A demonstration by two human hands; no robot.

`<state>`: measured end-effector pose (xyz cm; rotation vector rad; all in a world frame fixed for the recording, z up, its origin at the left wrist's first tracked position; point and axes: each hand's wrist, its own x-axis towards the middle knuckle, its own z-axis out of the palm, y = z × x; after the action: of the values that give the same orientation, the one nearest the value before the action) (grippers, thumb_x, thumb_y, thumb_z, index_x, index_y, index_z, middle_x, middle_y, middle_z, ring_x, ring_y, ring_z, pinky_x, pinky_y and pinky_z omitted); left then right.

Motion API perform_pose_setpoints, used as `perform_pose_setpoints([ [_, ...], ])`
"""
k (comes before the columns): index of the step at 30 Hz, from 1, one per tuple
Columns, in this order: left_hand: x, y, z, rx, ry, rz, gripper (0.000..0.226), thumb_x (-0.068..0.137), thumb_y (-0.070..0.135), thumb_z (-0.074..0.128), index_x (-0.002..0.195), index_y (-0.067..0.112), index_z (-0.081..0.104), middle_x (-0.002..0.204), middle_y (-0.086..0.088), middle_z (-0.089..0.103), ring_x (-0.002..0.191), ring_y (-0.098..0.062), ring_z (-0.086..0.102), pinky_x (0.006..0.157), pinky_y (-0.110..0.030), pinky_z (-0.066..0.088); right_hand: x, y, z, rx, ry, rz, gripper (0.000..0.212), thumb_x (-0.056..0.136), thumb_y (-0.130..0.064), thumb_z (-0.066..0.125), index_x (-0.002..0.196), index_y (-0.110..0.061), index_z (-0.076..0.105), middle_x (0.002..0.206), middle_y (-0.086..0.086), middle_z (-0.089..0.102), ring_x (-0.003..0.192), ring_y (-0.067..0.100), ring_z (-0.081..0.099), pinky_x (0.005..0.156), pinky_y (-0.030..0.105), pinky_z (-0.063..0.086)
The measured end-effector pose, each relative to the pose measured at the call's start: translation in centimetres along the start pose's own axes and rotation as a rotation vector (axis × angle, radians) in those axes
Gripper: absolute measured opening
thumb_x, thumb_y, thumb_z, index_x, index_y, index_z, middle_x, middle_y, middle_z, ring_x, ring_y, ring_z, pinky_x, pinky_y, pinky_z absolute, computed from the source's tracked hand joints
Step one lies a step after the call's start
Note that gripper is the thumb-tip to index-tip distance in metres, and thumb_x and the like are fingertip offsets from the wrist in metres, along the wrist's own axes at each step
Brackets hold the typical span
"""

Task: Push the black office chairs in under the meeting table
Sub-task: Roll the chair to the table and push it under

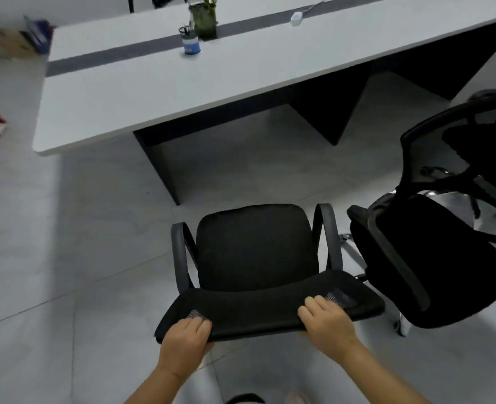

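Both hands grip the top edge of a black office chair's backrest (270, 309). The left hand (184, 344) sits near the left end, fingers curled together over the rim and clamped on the fabric. The right hand (326, 320) holds closer to the right end, fingers likewise folded over the edge and pressed onto it, thumb underneath and out of sight.

This armchair (255, 249) stands on the grey tiled floor (66, 258), its seat facing the meeting table (153, 91) but well clear of the table's edge, not yet under it. Its 2 curved armrests flank the seat.

Just beside it on the right, a 2nd black chair (433, 266) with a mesh back is turned at an angle, also out from the table, its chrome base partly visible.

Farther off, the white tabletop carries a grey strip down its middle. On that strip stand a blue pen holder (191, 43) and, touching it from behind, a green plant pot (203, 21). A small white device (296, 18) with a cable lies further right.
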<state>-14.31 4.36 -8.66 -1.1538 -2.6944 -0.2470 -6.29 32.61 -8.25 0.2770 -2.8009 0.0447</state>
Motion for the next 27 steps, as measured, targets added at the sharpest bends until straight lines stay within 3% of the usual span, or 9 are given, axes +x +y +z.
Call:
perform_pose_setpoints([
  [3,3.1,-1.0,0.4,0.024,0.046,-0.045,0.028,0.062,0.044,0.062,0.072,0.021,0.051,0.050,0.004,0.058,0.041,-0.012,0.054,0.044,-0.018,0.042,3.9,2.7,1.6,0.041,-0.021,0.004,0.053,0.032,-0.021,0.087,0.063,-0.018,0.046,0.054,-0.001,0.049,0.049,0.016,0.045,0.045,0.023,0.033],
  [7,6.5,-4.0,0.9,0.012,0.041,-0.116,0.025,0.066,0.044,0.045,0.078,0.022,0.039,0.053,0.006,0.060,0.044,-0.010,0.055,0.048,-0.016,0.043,9.5,4.4,3.3,0.081,-0.094,-0.008,0.049,0.024,-0.023,0.089,0.058,-0.018,0.054,0.055,-0.002,0.050,0.049,0.016,0.047,0.049,0.020,0.030],
  [10,9.0,-7.1,1.2,0.061,0.037,-0.121,0.027,0.067,0.044,0.045,0.078,0.020,0.039,0.052,0.005,0.058,0.044,-0.011,0.053,0.056,-0.018,0.037,13.5,5.2,4.7,0.108,-0.076,-0.010,0.064,0.021,-0.021,0.089,0.067,-0.019,0.044,0.053,-0.001,0.050,0.051,0.016,0.044,0.053,0.023,0.027],
  [13,11.7,-10.3,1.4,0.072,0.033,-0.078,0.042,0.059,0.045,0.067,0.077,0.019,0.039,0.050,0.005,0.056,0.043,-0.012,0.053,0.055,-0.019,0.034,17.0,5.6,6.2,0.119,-0.094,0.015,0.072,0.019,-0.021,0.089,0.069,-0.019,0.038,0.054,0.000,0.049,0.059,0.016,0.034,0.056,0.027,0.024],
  [15,13.8,-12.6,1.3,0.060,-0.003,-0.072,0.068,0.034,0.044,0.086,0.077,0.018,0.039,0.050,0.005,0.058,0.042,-0.012,0.054,0.052,-0.017,0.036,19.6,5.6,6.4,0.134,-0.165,0.047,0.064,0.016,-0.028,0.089,0.063,-0.019,0.046,0.053,-0.002,0.049,0.053,0.015,0.042,0.049,0.020,0.030],
  [20,18.7,-17.9,2.2,0.067,-0.021,-0.054,0.077,0.025,0.044,0.089,0.077,0.018,0.038,0.051,0.005,0.059,0.044,-0.011,0.056,0.062,-0.024,0.036,25.5,6.2,7.3,0.120,-0.246,0.120,0.055,0.015,-0.038,0.089,0.052,-0.020,0.052,0.050,-0.003,0.049,0.043,0.013,0.049,0.045,0.017,0.024],
  [24,22.8,-21.2,3.3,0.045,-0.030,-0.077,0.078,0.024,0.044,0.090,0.077,0.018,0.038,0.051,0.005,0.060,0.047,-0.011,0.056,0.064,-0.026,0.033,29.7,7.5,9.1,0.128,-0.280,0.132,0.056,0.014,-0.041,0.087,0.054,-0.020,0.054,0.052,-0.003,0.050,0.044,0.016,0.050,0.038,0.023,0.038],
  [27,25.9,-23.7,3.9,0.028,-0.052,-0.091,0.080,0.019,0.042,0.089,0.077,0.019,0.039,0.053,0.006,0.061,0.052,-0.010,0.055,0.064,-0.025,0.031,32.6,8.4,10.4,0.143,-0.216,0.129,0.065,0.021,-0.042,0.079,0.067,-0.022,0.039,0.059,0.000,0.046,0.051,0.017,0.046,0.041,0.023,0.036],
])
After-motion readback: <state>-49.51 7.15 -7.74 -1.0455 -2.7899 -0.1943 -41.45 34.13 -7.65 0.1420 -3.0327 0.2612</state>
